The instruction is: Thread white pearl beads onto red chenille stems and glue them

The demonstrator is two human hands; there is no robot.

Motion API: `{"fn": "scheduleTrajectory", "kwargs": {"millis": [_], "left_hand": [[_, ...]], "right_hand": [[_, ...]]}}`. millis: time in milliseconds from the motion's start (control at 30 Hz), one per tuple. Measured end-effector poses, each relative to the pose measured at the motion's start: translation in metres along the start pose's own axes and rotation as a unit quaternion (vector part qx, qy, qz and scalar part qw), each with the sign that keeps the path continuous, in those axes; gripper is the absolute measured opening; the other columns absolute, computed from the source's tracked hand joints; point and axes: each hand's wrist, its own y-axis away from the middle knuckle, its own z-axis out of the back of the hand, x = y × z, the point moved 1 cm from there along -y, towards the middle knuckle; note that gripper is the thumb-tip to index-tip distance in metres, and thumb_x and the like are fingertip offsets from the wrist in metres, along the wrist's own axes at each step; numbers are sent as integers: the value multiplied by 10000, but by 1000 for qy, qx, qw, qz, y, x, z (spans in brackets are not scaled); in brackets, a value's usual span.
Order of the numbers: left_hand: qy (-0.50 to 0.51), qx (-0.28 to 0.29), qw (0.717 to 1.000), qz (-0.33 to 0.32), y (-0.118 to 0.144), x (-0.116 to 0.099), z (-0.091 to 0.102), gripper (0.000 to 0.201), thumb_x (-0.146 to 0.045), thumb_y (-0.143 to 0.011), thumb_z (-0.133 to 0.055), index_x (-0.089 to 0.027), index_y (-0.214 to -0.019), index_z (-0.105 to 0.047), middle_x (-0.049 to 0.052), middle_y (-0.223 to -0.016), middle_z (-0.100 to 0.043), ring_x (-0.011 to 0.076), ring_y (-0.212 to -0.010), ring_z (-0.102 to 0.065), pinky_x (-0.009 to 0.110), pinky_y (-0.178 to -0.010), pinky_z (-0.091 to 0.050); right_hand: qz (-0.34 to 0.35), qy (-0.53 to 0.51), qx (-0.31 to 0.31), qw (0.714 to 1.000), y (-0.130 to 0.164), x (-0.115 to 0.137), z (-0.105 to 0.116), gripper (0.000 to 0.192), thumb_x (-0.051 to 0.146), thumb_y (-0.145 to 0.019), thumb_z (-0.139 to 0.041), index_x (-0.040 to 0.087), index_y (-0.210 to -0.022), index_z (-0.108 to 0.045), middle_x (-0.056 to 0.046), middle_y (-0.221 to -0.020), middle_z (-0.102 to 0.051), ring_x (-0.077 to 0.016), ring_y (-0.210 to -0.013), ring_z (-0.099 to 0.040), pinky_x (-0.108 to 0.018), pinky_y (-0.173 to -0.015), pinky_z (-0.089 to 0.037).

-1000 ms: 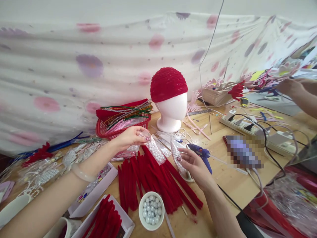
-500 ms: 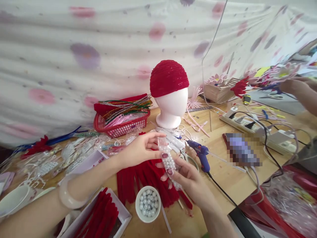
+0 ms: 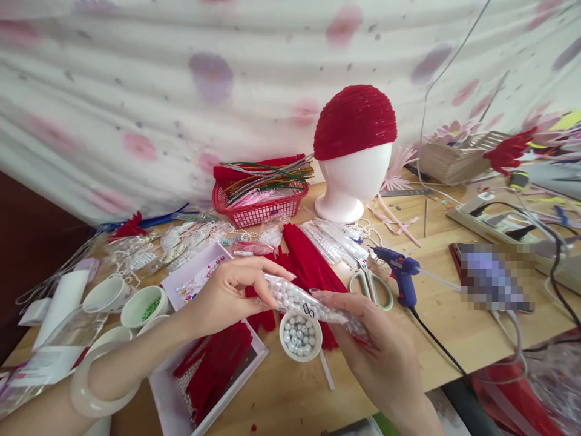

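Left hand (image 3: 227, 293) and right hand (image 3: 379, 351) pinch a clear bead packet (image 3: 308, 304) between them, just above a small bead bowl (image 3: 300, 336). Beyond them on the wooden counter (image 3: 436, 327): red stems (image 3: 308, 266), scissors (image 3: 370, 284), glue gun (image 3: 402, 272), capped mannequin head (image 3: 351, 151), flowered cloth backdrop (image 3: 181, 91).

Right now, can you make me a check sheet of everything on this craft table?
Surface: wooden table, crowded but with bare patches at the right.
Job's things: clear bag of white beads held over a small bowl of beads.
Clutter: red fuzzy sticks, red basket, scissors, foam head wearing a red cap, cups.
Grips: left hand pinches the bag's left end; right hand supports the other end from below.
Cables: black cord runs from the blue glue gun off the front edge; more cords at the far right.
Surroundings: flowered cloth hangs behind.
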Motion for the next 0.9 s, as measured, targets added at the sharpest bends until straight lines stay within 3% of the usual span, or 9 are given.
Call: {"fn": "scheduleTrajectory", "kwargs": {"millis": [167, 267, 333, 400, 533, 633, 767, 833, 900], "left_hand": [[10, -11, 999, 31, 4, -3, 1, 180, -203, -749, -745, -221, -576, -700, 35, -964, -773, 200, -896, -706, 351, -844, -554], [48, -52, 993, 95, 2, 0, -1, 44, -199, -752, -706, -212, -794, -701, 37, -1017, -753, 191, -910, -699, 343, -844, -555], [31, -50, 987, 147, 4, 5, -5, 249, -249, -758, -708, -222, -996, -642, 44, -1097, -716, 182, -871, -691, 342, -793, -562], [-33, 13, 983, 178, 9, 10, -11, 451, -319, -723, -762, -240, -1130, -586, 59, -1169, -677, 209, -918, -671, 372, -808, -552], [-110, 131, 967, 187, 21, 17, -30, 841, -341, -614, -858, -252, -1348, -455, 109, -1369, -573, 305, -1237, -542, 467, -1038, -423], [-124, 146, 960, 203, 22, 19, -40, 948, -322, -655, -839, -242, -1444, -320, 136, -1421, -533, 316, -1302, -491, 478, -1063, -381], [-164, 131, 961, 178, 24, 19, -40, 1019, -351, -597, -880, -237, -1427, -298, 107, -1314, -590, 315, -1250, -508, 468, -1023, -391], [-197, 83, 967, 141, 26, 15, -37, 753, -352, -662, -839, -213, -1281, -433, 85, -1203, -612, 283, -1144, -549, 422, -943, -430], [-257, 47, 963, 70, 28, 9, -36, 220, -284, -841, -677, -197, -1005, -559, 51, -1013, -630, 231, -966, -568, 374, -834, -434]], "right_hand": [[4, 10, 16, 1000, 2, 0, -3, 306, 114, -899, -586, 312, -1128, -627, 24, -1037, -768, -171, -865, -736, -238, -786, -572], [-39, 31, 11, 999, 1, -11, 0, 227, 176, -912, -582, 274, -1103, -656, -3, -986, -772, -199, -821, -737, -264, -747, -579], [-89, 37, -21, 995, 3, -21, 4, 199, 222, -919, -580, 250, -1097, -665, -31, -985, -763, -225, -833, -730, -290, -738, -579], [-118, 36, -43, 991, 9, -30, 8, 202, 245, -918, -594, 248, -1108, -662, -47, -1013, -750, -243, -872, -721, -306, -746, -575], [-77, 9, 25, 997, 27, -32, 6, 230, 180, -929, -566, 281, -1117, -653, -42, -1055, -719, -231, -974, -690, -309, -815, -559], [-54, -8, 85, 995, 40, -28, -2, 295, 105, -942, -503, 281, -1124, -653, -49, -1110, -681, -201, -1023, -661, -294, -842, -544], [-57, -11, 94, 994, 50, -32, -8, 348, 69, -942, -483, 288, -1153, -652, -50, -1144, -659, -181, -1023, -648, -282, -830, -537], [-69, -13, 74, 995, 53, -35, -9, 346, 81, -947, -494, 307, -1153, -657, -42, -1171, -656, -184, -1043, -641, -296, -866, -530], [-104, -19, 27, 994, 55, -39, -9, 311, 117, -954, -519, 317, -1152, -651, -35, -1183, -665, -197, -1087, -629, -318, -918, -510]]}}
